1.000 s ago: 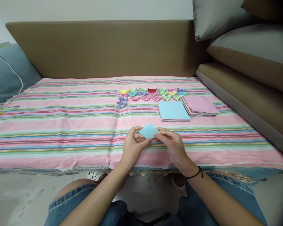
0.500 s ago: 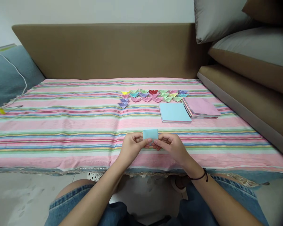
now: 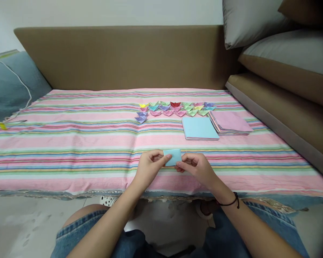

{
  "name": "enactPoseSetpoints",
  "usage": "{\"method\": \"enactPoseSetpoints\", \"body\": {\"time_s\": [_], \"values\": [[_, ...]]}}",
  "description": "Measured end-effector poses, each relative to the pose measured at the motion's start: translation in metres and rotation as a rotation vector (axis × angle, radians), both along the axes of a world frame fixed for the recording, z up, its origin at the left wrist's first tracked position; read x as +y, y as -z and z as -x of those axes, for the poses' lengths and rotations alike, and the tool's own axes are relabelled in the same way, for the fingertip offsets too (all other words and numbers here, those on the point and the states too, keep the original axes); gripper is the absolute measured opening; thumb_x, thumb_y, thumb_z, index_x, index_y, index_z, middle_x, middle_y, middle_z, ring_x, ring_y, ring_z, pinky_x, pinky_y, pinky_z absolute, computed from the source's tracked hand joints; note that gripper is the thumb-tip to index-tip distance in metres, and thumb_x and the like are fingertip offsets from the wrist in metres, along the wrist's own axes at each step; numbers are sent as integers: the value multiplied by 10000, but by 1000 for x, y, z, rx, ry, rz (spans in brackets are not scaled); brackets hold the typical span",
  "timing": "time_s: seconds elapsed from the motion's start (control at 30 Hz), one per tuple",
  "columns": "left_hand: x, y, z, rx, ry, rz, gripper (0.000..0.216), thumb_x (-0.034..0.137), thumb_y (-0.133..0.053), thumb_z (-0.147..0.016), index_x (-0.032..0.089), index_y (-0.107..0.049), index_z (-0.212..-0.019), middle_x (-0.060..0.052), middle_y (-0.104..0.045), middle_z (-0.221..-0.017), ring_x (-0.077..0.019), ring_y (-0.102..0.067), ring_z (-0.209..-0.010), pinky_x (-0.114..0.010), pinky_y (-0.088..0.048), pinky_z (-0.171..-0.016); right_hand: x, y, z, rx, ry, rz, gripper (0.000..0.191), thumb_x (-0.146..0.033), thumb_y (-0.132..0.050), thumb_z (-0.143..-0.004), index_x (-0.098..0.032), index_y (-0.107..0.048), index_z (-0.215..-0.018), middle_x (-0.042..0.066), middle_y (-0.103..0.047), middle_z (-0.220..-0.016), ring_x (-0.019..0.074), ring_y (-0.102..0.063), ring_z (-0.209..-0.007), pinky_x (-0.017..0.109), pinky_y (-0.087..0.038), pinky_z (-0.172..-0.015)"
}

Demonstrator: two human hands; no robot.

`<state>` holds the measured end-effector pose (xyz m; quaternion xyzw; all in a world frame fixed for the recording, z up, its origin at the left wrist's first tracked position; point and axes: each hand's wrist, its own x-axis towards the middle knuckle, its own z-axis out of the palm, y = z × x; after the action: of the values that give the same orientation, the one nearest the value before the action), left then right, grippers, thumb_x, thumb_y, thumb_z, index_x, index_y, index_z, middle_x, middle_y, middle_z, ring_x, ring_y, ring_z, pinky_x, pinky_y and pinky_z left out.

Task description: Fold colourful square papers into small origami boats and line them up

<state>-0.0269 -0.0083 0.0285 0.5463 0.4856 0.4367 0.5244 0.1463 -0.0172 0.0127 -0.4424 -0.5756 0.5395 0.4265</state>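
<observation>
A small light-blue folded paper (image 3: 173,157) is held up between my two hands, over the front part of the striped cloth. My left hand (image 3: 152,165) pinches its left side, thumb on the front face and fingers behind. At its lower right corner, my right hand (image 3: 195,165) grips the paper between thumb and fingers. Beyond the hands lies a stack of light-blue square paper (image 3: 200,128). Several folded paper boats (image 3: 168,112) in many colours stand in rows farther back.
A pile of pink-topped paper (image 3: 231,122) overlaps the blue stack's right side. The striped cloth (image 3: 56,143) covers the seat, with a brown backrest (image 3: 118,57) behind. Cushions (image 3: 288,57) are heaped at the right. A white cable (image 3: 21,82) runs along the left.
My thumbs have moved apart: the left one lies higher on the paper, the right one at its lower right corner. More of the paper's face shows now.
</observation>
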Motion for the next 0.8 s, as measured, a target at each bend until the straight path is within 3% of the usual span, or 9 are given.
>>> {"method": "enactPoseSetpoints", "body": {"time_s": [0.33, 0.53, 0.67, 0.8], "values": [[2, -6, 5, -57, 77, 65, 308, 420, -640, -725, 131, -635, -620, -2, -567, -620, -111, -534, -616, -231, -486, -620, 4, -2, -4, 9, -43, -7, 229, -370, -676, -729, -166, -633, -634, 34, -663, -633, 153, -615, -596, 280, -517, -594], [2, -7, 8, -157, 58, 188, 259, 323, -736, -636, 131, -645, -785, -22, -642, -711, -136, -602, -657, -262, -520, -626, 2, -7, -9, -14, -88, 30, 242, -398, -693, -697, -169, -642, -639, 19, -643, -601, 155, -611, -594, 284, -520, -594], [2, -6, 10, -221, 68, 138, 314, 249, -751, -619, 152, -592, -872, 39, -580, -590, -122, -597, -594, -271, -509, -653, 4, -9, -11, 10, 21, 54, 254, -413, -711, -668, -165, -663, -644, 36, -662, -633, 171, -621, -616, 298, -524, -603], [-1, -2, 5, -190, 211, 38, 389, 192, -680, -691, 226, -466, -1014, 80, -512, -604, -95, -538, -575, -232, -459, -620, 7, -6, -9, 126, 139, 72, 262, -427, -705, -674, -169, -659, -665, 31, -655, -651, 166, -611, -620, 302, -530, -618]]}}
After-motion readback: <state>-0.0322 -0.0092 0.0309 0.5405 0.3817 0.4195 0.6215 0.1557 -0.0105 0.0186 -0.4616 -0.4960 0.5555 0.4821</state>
